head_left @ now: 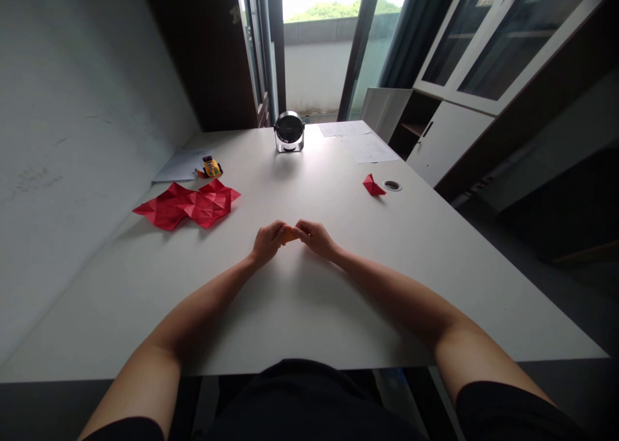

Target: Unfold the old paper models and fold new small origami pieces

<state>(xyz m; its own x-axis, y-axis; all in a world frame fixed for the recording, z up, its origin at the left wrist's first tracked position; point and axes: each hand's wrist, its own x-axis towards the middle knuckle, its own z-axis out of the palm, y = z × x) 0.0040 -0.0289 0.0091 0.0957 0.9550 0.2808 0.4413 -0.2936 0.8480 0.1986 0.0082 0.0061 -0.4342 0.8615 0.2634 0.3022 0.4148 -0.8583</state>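
Between my two hands, over the middle of the white table, is a small piece of folded orange paper (pixel 289 235). My left hand (pixel 267 242) pinches its left end, and my right hand (pixel 315 237) is closed on its right end. The fingers cover much of the paper, so its full shape is hidden. To the left lies a creased sheet of red paper (pixel 191 205) with many fold lines. A small folded red paper piece (pixel 373 185) rests to the right, apart from my hands.
A small black round fan (pixel 289 131) on a stand is at the back of the table (pixel 309 318). A yellow toy (pixel 211 167) sits beside papers (pixel 178 165) at the left wall. More papers (pixel 362 146) lie back right, near a round cable hole (pixel 392 186).
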